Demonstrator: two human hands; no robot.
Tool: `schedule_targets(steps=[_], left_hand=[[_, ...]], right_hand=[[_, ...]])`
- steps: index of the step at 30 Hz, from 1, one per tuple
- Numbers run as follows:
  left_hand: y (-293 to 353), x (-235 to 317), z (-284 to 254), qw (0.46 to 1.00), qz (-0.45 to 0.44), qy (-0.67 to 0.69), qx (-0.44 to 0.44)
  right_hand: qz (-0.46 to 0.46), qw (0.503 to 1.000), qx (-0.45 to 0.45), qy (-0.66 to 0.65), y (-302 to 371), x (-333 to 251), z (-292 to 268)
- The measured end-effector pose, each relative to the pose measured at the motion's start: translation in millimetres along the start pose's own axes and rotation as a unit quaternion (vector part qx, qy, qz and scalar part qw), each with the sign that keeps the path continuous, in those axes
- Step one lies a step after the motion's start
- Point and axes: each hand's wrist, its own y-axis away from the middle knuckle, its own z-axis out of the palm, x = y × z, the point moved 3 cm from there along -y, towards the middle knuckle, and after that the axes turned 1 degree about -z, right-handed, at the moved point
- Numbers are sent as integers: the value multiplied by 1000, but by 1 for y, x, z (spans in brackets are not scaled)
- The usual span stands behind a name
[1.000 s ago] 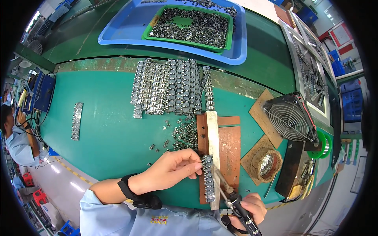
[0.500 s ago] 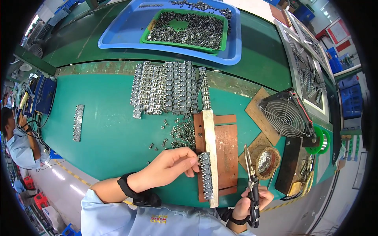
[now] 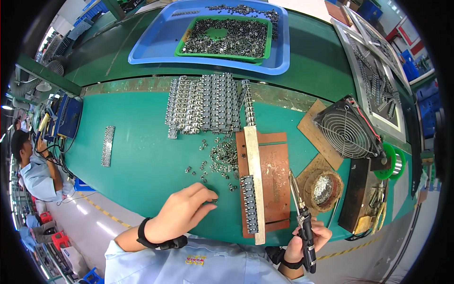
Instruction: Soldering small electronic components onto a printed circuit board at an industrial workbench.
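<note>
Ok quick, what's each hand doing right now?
Left hand: fingers curled, pinching at a small metal part on the mat; whether it has hold of it cannot be told.
Right hand: closed around a soldering iron.

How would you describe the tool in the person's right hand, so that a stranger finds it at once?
Start at the brown wooden jig near the green bench's front edge. Just right of it, the right hand grips a soldering iron by its black handle, the metal tip pointing away from the person. Unlike the round tin of cleaning wool beside it, it is long and thin.
</note>
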Motion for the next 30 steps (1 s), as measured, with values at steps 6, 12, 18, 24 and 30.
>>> schedule_targets(steps=[6,12,18,24,30], left_hand=[[1,2,9,996,35,-82,29],[-5,11,11,997,-39,68,-2],[-18,1,21,893,-182,410,-39],[-28,-3,27,836,-237,490,-73],[-32,-1,32,830,-198,521,-34]], right_hand=[[-5,1000,-27,-6,4,4,-5],[10,997,-49,-58,8,8,-14],[22,996,-53,-70,9,9,-16],[12,996,-63,-68,5,8,-14],[-12,996,-70,-61,3,9,-13]])
